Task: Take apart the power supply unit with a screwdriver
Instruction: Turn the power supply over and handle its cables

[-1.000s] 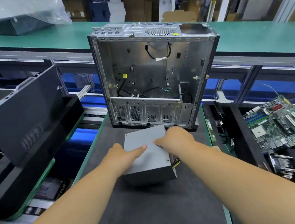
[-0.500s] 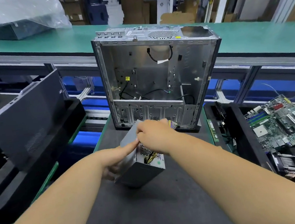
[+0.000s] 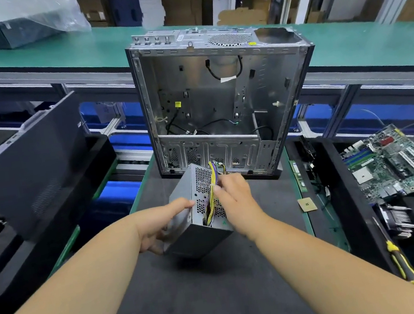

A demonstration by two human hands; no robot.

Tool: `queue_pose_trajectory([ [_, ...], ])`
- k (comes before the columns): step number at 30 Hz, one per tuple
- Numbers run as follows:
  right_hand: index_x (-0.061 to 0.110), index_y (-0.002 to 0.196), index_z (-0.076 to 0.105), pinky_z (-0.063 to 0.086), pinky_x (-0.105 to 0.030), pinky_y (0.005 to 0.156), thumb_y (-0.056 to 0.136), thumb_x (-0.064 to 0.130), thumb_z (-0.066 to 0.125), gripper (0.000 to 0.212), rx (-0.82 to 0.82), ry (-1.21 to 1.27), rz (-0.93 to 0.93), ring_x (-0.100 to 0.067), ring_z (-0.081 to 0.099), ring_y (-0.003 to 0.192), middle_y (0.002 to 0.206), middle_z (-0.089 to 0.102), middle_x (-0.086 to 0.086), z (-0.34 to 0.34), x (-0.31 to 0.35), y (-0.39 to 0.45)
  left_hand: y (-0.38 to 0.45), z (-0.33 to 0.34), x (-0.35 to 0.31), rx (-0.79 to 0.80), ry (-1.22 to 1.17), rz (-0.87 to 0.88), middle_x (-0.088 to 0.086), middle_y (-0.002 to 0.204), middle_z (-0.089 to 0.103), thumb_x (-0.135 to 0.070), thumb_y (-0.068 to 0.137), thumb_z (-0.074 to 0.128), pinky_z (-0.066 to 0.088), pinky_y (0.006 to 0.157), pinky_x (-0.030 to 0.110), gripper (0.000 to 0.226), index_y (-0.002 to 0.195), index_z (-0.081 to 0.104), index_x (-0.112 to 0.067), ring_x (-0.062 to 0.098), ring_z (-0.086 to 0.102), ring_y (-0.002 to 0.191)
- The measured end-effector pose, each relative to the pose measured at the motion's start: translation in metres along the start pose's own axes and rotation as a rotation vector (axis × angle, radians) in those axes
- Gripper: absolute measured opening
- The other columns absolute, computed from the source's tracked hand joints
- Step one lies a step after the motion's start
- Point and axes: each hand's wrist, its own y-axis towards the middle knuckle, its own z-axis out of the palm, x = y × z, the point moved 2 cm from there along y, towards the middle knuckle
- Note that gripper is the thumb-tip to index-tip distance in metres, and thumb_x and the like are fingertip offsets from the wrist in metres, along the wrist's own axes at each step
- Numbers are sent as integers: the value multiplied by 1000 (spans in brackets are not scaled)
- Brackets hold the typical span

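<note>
PSU orientation before unscrewing

Power supply unit (image 3: pixel 198 219) is lifted off the black mat (image 3: pixel 219 288), near the desk's middle, in front of the empty case (image 3: pixel 222 101). My left hand (image 3: pixel 157 227) grips its lower left side, fingers curled beneath. My right hand (image 3: pixel 232 193) pinches the yellow wire bundle (image 3: pixel 212 196). Perforated face points up toward me; long axis tilts down-left. Judged step: inspection. Next: set it flat, fetch screwdriver (image 3: pixel 402 265) at the right edge.
</note>
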Motion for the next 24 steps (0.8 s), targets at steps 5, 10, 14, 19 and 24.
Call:
queue_pose_trajectory([
  [5,23,154,33,8,-35,121,107,31,34,47,158,-245,-145,-17,8,148,161,18,-1,6,11,5,-1,1,-1,56,-82,-1,15,138,51,-77,22,83,43,102,58,127,136,53,-29,31,53,125],
  [10,23,159,10,1,-37,124,109,31,21,52,235,-357,-182,-13,-8,151,166,-3,3,14,11,5,4,2,-3,39,-121,-16,12,103,66,-63,24,86,56,62,38,103,117,64,-25,25,66,85],
  [14,26,159,6,0,-40,124,108,37,17,54,264,-407,-147,-11,-13,151,165,-9,8,16,2,6,6,1,-5,19,-89,-27,16,121,61,-63,24,88,55,85,50,109,123,60,-26,32,62,110],
  [19,19,148,39,11,-38,123,105,31,37,44,197,-91,-165,-18,10,150,160,19,-1,14,2,13,12,-6,0,47,-86,3,9,84,75,-61,34,85,56,79,48,90,114,64,-28,28,68,82],
  [24,33,123,44,39,-34,105,73,51,76,62,-122,237,180,-13,43,123,122,39,14,14,-21,3,16,-11,13,73,-165,22,23,120,63,-55,49,79,51,85,52,91,130,56,-22,35,61,98],
])
